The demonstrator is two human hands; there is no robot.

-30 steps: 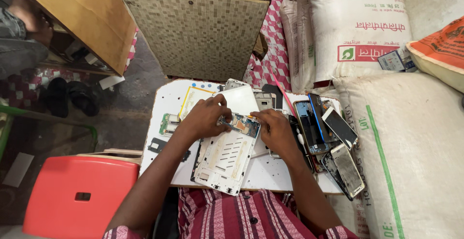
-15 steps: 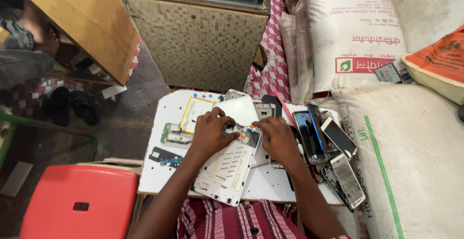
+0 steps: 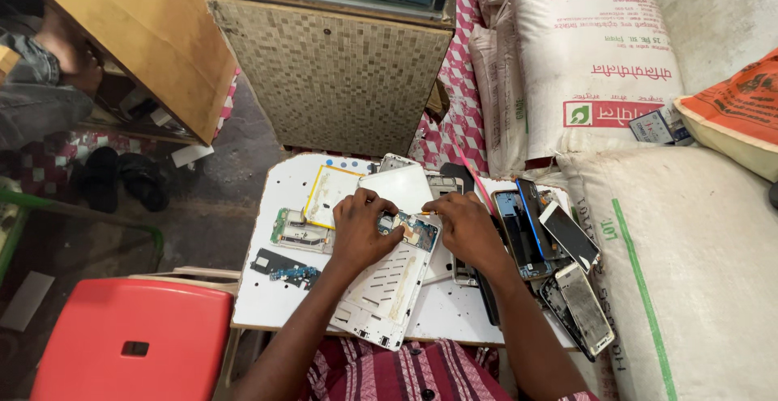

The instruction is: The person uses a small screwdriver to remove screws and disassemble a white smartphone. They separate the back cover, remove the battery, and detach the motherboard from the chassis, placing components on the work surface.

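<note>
A white opened phone frame (image 3: 387, 291) lies on the small white table (image 3: 271, 304) in front of me. A blue circuit board (image 3: 409, 230) sits at its top end. My left hand (image 3: 361, 229) rests on the frame and pinches the board's left edge. My right hand (image 3: 468, 227) grips the board's right side with its fingers curled. A white back cover (image 3: 397, 186) lies just beyond both hands.
Loose parts lie left of the frame: a yellow-rimmed panel (image 3: 331, 193), a green-edged board (image 3: 300, 231), a dark strip (image 3: 284, 267). Several phones (image 3: 551, 251) pile at the right. A red stool (image 3: 134, 340) stands lower left. White sacks (image 3: 673, 271) crowd the right, a tiled counter (image 3: 336, 77) behind.
The view has shifted so the table sits lower and more central. Both hands stay on the circuit board at the frame's top, with little movement.
</note>
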